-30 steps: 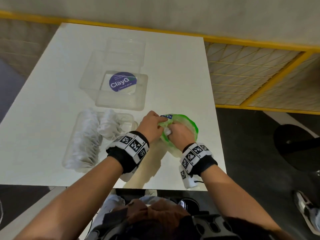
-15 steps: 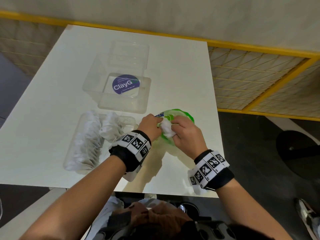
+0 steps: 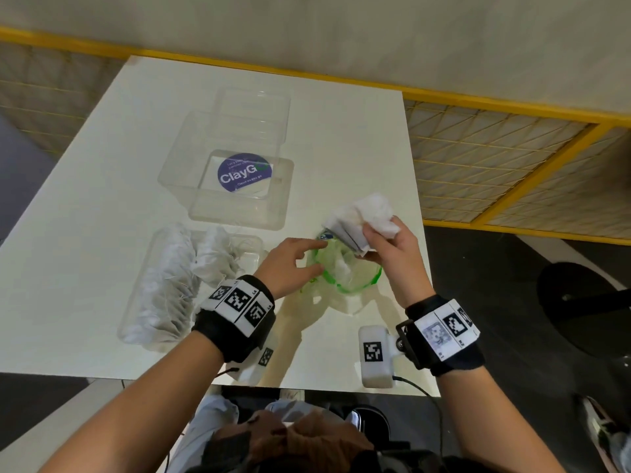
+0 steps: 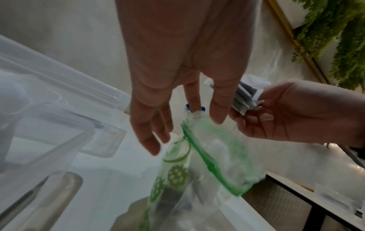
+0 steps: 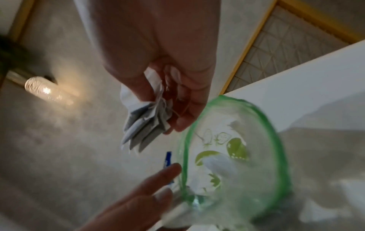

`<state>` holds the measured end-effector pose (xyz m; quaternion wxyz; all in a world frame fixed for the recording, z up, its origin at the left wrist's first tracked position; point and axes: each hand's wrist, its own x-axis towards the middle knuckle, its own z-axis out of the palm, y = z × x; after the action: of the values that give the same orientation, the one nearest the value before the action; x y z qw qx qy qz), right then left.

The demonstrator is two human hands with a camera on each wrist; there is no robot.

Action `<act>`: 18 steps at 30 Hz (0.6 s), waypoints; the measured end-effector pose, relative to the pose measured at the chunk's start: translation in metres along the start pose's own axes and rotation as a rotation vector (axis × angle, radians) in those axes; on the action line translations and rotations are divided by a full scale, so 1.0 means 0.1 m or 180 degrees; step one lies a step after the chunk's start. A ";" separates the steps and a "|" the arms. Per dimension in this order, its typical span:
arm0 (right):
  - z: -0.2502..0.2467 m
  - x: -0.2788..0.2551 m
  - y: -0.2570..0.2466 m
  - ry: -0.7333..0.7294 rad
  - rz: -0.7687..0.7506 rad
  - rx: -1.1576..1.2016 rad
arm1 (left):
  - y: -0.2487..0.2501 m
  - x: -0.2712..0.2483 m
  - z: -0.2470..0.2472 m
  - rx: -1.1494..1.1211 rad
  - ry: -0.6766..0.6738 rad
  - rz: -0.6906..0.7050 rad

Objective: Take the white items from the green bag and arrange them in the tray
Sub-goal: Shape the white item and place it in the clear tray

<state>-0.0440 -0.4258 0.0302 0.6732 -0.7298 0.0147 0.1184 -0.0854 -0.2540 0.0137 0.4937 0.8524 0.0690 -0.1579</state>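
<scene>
My right hand [image 3: 379, 230] grips a bunch of white sachets [image 3: 365, 213] just above and behind the mouth of the green-rimmed clear bag [image 3: 355, 287]. The right wrist view shows the sachets [image 5: 142, 131] fanned out below the pinching fingers, beside the bag [image 5: 237, 148]. The left hand [image 3: 312, 256] reaches to the bag's left rim with straight fingers; one fingertip [image 4: 194, 112] touches the rim by a blue tab. More white pieces lie inside the bag [image 4: 217, 164]. A clear tray [image 3: 131, 322] on the left holds several white sachets [image 3: 170, 278].
A clear plastic box with a purple ClayGo sticker [image 3: 239, 172] stands behind the tray. The bag sits close to the table's right edge [image 3: 418, 233]. A yellow-framed mesh panel [image 3: 495, 158] and a dark round stool base [image 3: 587, 302] are beyond that edge.
The right hand has drawn a bunch of white sachets out of the bag, up and to the right. The left hand's fingers have straightened at the rim. The bag's mouth stands wider.
</scene>
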 end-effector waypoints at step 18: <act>0.27 -0.33 -0.25 -0.1171 -0.0099 0.0081 | 0.29 -0.31 -0.25 -0.3301 -0.1222 -0.0459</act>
<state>-0.0754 -0.4012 0.0589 0.6755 -0.6873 -0.1185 0.2394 -0.1015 -0.2460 0.0590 0.8401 0.4469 0.1046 -0.2890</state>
